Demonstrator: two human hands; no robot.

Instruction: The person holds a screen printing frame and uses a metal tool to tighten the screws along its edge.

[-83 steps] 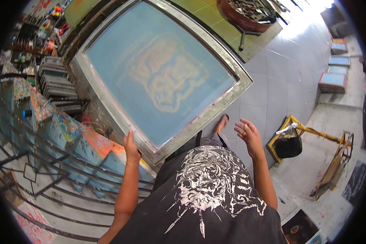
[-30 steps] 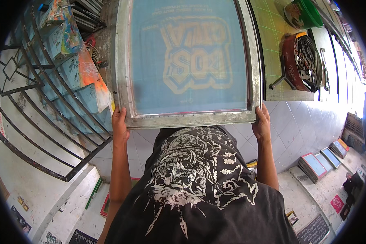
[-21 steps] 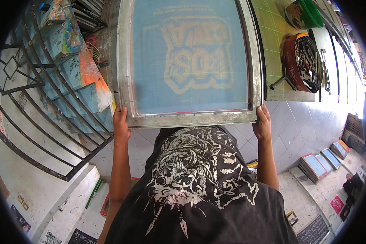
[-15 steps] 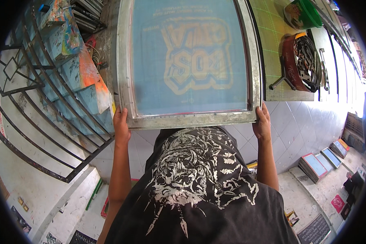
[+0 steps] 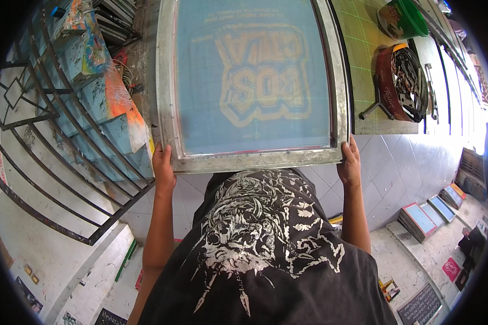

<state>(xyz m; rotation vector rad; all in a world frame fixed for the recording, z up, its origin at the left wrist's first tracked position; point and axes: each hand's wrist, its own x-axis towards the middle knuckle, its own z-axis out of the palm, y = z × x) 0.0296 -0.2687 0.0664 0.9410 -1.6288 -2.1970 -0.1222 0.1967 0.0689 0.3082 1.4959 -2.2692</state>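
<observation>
Grey metal frame (image 5: 255, 161), large & flat, fills top centre of a head-cam view looking down, its far edge cut off; inside is stretched blue mesh (image 5: 200, 130) w/ a pale block-shaped design (image 5: 263, 76). L hand (image 5: 164, 165) & R hand (image 5: 349, 165) hold the two near corners, one each: each grip is closed on the rim, fingers partly hidden, so how far they wrap under can't be told. Corner holds prob. keep the wide frame level & the mesh untouched. Near edge sits right by the person's black shirt (image 5: 336, 292); whether they touch is unclear. Room looks tight both sides: on the L, a black railing (image 5: 122, 211) & paint-stained pale blue steps (image 5: 123, 103) show close to the L hand, tho depth is hard to judge; on the R, a green gridded desk (image 5: 358, 32) lies just beside the frame's long edge, any gap too thin to judge. Dark red tin (image 5: 384, 81) of tools & green tub (image 5: 415, 24) stand on the desk, apart from the frame, prob. parked there to be handy. More open space lies R of the R hand, over grey tiles (image 5: 379, 162).
</observation>
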